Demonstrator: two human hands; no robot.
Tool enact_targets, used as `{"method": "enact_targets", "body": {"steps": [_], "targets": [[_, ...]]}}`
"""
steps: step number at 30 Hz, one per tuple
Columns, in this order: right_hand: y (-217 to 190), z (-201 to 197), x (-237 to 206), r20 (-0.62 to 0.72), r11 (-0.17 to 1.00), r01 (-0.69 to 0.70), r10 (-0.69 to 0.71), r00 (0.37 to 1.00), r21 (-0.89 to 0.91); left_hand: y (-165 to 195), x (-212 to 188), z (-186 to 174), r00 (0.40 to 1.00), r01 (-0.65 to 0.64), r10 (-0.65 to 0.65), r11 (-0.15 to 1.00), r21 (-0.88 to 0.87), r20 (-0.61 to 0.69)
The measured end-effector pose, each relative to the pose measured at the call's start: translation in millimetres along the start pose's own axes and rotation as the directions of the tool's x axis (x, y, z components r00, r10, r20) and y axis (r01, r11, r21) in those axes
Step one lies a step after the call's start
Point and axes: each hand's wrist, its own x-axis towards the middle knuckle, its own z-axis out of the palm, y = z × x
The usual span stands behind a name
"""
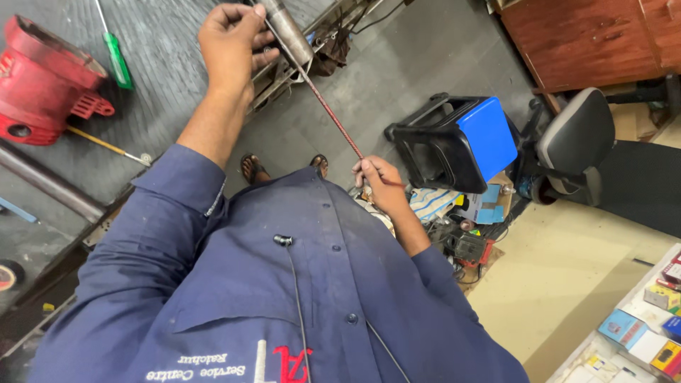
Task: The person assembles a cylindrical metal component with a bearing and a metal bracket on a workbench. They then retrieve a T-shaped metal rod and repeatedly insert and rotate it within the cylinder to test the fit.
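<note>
Biggest thing in reach is the red power-tool housing (pixel 42 78) lying on the dark ribbed bench mat (pixel 163 42), with a green-handled screwdriver (pixel 117 60) just beside it and a thin yellow-shafted tool (pixel 106 145) below that. None of those are in play right now.

What's in hand is a long thin reddish cable (pixel 333 120), pulled into a straight diagonal line between the 2 hands. Its upper end runs alongside, maybe into, a grey metal tube (pixel 287 28) at the bench edge; I can't tell from here whether it's actually entering the tube or just crossing it.

The left hand (pixel 230 42) is up at the bench, fingers closed in a pinch on the cable right next to the tube's end. The right hand (pixel 379 181) is down near the waist, also closed, gripping the lower end between thumb and fingers.

My take on doing this bit well: keep the cable taut and lined up with the tube axis, like it is now, so it doesn't kink. Let the top hand do the guiding close to the tube and the bottom hand just hold tension. Short strokes beat 1 long shove, since a thin cable will likely buckle if pushed from far back. And watch the feet in sandals (pixel 252 169) under that bench edge.
</note>
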Motion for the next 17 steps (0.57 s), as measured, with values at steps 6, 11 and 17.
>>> {"method": "enact_targets", "body": {"steps": [6,11,17], "targets": [[6.3,0.7,-7.2,0.055,0.989,-0.002,-0.006,0.998,0.146,1.6,-5.2,2.5,0.999,-0.037,0.038,0.999,-0.016,0.014],[-1.0,1.7,-6.3,0.047,0.992,0.017,-0.023,0.999,0.123,8.1,-8.2,6.0,0.999,-0.035,0.035,0.999,-0.005,0.003],[0.8,1.5,-4.2,0.038,0.990,-0.028,0.023,0.999,0.136,8.9,-9.3,10.1,0.999,-0.033,0.033,0.999,-0.013,-0.019]]}}
